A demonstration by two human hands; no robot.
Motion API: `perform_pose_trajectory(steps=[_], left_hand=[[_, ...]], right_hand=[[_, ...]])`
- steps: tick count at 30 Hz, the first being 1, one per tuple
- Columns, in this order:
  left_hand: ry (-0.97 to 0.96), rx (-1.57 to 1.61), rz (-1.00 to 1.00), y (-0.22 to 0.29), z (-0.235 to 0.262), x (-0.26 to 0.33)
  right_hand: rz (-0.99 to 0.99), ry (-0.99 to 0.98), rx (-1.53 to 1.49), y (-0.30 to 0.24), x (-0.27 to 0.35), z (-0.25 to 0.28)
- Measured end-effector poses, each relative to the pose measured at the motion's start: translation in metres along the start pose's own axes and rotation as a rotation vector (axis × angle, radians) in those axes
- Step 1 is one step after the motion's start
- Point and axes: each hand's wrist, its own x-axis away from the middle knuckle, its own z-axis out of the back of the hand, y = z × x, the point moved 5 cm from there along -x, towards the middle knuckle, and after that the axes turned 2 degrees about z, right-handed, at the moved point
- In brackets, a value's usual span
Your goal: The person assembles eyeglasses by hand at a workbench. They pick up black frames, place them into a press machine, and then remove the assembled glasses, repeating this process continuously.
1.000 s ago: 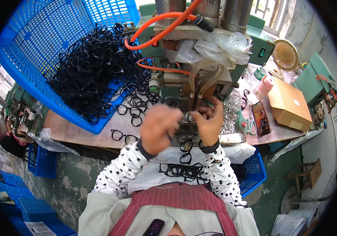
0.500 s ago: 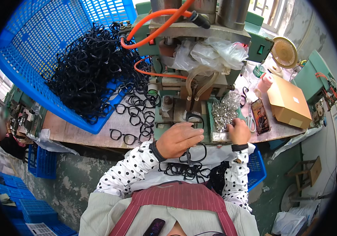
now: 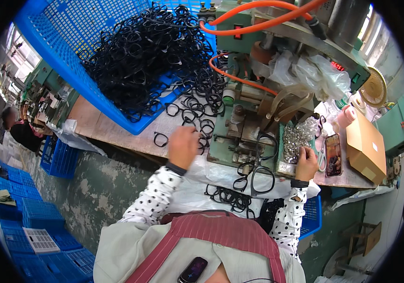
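Note:
My left hand (image 3: 183,147) is over the near edge of the loose black eyeglass frames on the table. One rim of an eyeglass frame (image 3: 161,139) shows beside it; its fingers are blurred and partly hidden. Over the near end of a green tray of small metal parts (image 3: 296,146), my right hand (image 3: 307,164) has its fingertips pinched together, and whatever they hold is too small to name. Between my hands, a black eyeglass frame (image 3: 263,181) hangs at the front of the green press (image 3: 222,150). More frames (image 3: 230,197) lie on the white cloth over my lap.
A large blue basket (image 3: 77,66) heaped with black frames stands at the left. Orange hoses (image 3: 244,5) cross the press. Scissors (image 3: 322,162), a phone (image 3: 333,155) and a cardboard box (image 3: 366,146) lie at the right. Another person (image 3: 22,134) sits far left.
My left hand has left the eyeglass frame at the press and moved left to the loose frames. My right hand stays by the metal parts. The view has swung left.

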Motion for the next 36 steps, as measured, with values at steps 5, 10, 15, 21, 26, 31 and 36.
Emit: perform_pose_trajectory(steps=[5, 10, 15, 21, 26, 31, 36], left_hand=[[-0.348, -0.513, 0.507, -0.128, 0.001, 0.019], [-0.501, -0.331, 0.677, -0.158, -0.022, 0.015], [-0.236, -0.254, 0.426, -0.113, -0.019, -0.017], [-0.153, 0.35, 0.519, -0.016, 0.001, -0.05], [0.179, 0.239, -0.394, 0.096, 0.03, -0.044], [-0.013, 0.452, -0.761, 0.155, 0.011, -0.025], [-0.131, 0.621, -0.812, 0.158, 0.001, -0.022]], right_hand=[[0.305, 0.119, 0.131, -0.012, 0.0, -0.004], [0.288, 0.148, 0.103, -0.017, 0.0, -0.001], [0.187, 0.069, -0.146, -0.018, -0.005, 0.001], [-0.04, -0.123, -0.617, -0.063, -0.009, -0.009], [0.036, -0.229, -0.752, -0.134, 0.001, 0.009], [-0.139, -0.284, -0.913, -0.156, 0.016, 0.003], [-0.153, -0.323, -0.848, -0.16, 0.015, -0.001]])
